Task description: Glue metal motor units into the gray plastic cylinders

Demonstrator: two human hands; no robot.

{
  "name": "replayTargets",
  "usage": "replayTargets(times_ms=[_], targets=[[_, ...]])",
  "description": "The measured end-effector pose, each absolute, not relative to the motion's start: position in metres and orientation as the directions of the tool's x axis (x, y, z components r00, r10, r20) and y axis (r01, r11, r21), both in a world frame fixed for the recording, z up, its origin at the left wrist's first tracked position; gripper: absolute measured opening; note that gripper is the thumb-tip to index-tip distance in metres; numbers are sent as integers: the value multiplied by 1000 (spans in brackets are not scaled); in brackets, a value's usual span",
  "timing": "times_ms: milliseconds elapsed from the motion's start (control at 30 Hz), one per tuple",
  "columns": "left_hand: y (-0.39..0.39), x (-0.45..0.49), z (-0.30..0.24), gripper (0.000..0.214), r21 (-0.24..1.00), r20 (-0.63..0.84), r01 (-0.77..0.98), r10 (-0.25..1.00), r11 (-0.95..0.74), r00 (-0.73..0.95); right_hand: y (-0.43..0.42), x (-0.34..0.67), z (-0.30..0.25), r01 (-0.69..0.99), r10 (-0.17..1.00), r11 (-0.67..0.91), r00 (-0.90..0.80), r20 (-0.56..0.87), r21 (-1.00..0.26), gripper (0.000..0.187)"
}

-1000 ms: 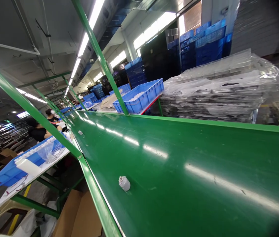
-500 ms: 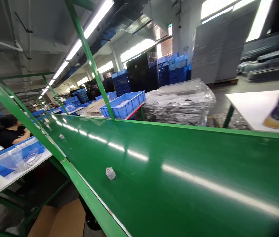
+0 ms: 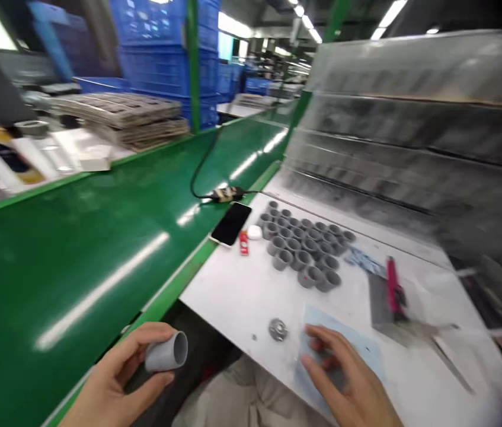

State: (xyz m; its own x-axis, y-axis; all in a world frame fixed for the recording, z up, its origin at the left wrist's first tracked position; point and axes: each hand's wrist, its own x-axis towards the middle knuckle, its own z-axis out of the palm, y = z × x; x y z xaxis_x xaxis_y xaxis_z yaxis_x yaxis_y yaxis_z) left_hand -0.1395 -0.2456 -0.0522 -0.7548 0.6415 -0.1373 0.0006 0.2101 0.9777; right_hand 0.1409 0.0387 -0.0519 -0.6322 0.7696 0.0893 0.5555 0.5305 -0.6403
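Short grey plastic tube sleeve [image 3: 168,351] gripped in left hand [image 3: 115,382], right hand [image 3: 348,379] spread open on pale blue sheet [image 3: 368,350], small round metal disc [image 3: 278,329] just beside, white worktable [image 3: 233,290] beneath.

Head camera, single view: worn at head height, facing forward and steeply down, close over the white worktop [image 3: 242,296]; green conveyor belt [image 3: 77,237] along its left; both hands at bottom edge.

Both the left hand [image 3: 112,379] and the right hand [image 3: 348,385] are cut off at the bottom edge. The stacked trays [image 3: 411,118] are motion-blurred, their contents unreadable, as is the pink-handled tool [image 3: 395,290].
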Motion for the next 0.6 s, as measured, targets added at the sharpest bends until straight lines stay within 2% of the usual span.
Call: replayTargets(times_ms=[133,167,267,367,467,600], targets=[[-163,-135,-42,33,991,-11,111,858,80,-514,32,127,-37,534,754,474,-657,9,-700,31],[-139,-135,-39,33,993,2,107,880,55,-475,31,120,-33,520,737,485,-676,8,-703,28],[-76,-131,-34,36,998,23,66,882,9,-472,29,102,-25,498,688,563,-724,41,-660,24],[-44,-122,-34,41,999,44,26,886,-36,-462,28,89,-27,513,654,648,-754,65,-563,22],[-40,-111,-41,40,997,76,19,901,-76,-427,27,81,-34,533,646,691,-759,85,-488,15],[-49,-107,-54,37,992,122,61,925,-107,-361,28,83,-37,513,659,700,-733,171,-496,6]])
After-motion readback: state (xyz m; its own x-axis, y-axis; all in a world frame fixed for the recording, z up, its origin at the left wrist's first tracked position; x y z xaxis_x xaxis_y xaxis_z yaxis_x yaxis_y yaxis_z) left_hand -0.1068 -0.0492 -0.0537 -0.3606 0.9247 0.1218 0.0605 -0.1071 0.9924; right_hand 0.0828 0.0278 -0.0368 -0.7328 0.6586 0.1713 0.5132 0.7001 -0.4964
